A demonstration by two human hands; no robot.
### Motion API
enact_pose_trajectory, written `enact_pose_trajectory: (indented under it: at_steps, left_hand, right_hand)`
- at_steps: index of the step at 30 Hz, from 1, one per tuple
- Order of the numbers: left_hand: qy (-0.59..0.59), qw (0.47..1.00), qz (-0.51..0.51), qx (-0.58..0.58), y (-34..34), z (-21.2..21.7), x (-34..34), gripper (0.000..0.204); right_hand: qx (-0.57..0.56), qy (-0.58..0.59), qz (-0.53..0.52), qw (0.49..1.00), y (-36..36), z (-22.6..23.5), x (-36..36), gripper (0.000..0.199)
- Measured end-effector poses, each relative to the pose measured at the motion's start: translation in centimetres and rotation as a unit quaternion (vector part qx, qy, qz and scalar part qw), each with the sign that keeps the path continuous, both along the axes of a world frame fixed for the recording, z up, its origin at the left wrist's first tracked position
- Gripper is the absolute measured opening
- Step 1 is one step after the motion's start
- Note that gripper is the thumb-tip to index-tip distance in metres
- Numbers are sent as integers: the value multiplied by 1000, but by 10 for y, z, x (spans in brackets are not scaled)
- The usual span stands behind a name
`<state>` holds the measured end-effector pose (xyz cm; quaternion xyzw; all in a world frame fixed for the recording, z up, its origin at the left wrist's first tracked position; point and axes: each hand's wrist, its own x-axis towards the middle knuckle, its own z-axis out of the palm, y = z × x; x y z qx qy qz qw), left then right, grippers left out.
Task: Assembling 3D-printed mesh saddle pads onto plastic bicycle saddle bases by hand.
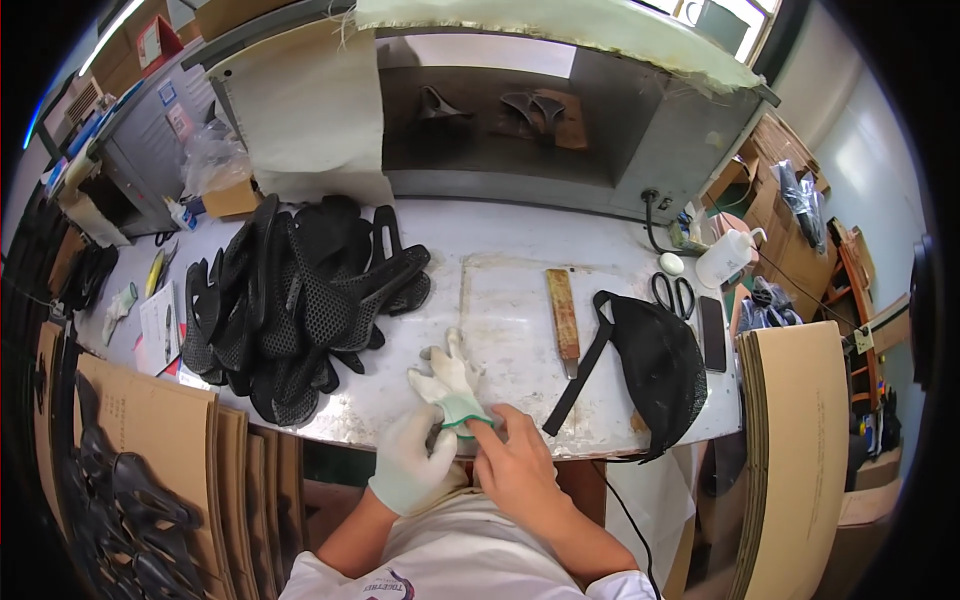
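At the table's near edge, a white work glove [447, 385] with a green-edged cuff lies with its fingers pointing away from me. My left hand [412, 465] wears a similar white glove, and its thumb and fingers pinch the left side of that cuff. Bare, my right hand [522, 468] is at the cuff's right side, its index finger at the opening and the other fingers bent. To the left is a heap of black mesh pieces [300, 290] that look like shoe uppers. A flat tool with a worn yellow-brown handle [562, 315] lies beyond my right hand.
A black mesh item with a strap [655, 370], scissors [673, 295], a dark phone [713, 333] and a white bottle [725, 258] lie or stand right. A grey open-fronted box [640, 150] spans the back. Cardboard sheets [795, 430] flank the table.
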<state>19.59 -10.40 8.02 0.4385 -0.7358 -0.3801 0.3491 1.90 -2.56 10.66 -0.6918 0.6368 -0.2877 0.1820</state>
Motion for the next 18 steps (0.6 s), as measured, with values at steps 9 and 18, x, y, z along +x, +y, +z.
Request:
enact_pose_trajectory:
  at_steps: [9,18]
  left_hand:
    - [23,994,48,-96,-12,9,-25,21]
    - [-102,929,-108,-340,-19,41,-18,26]
  right_hand:
    - [22,-247,48,968,4,-34,16,70]
    - [39,-132,88,987,-1,-21,-17,26]
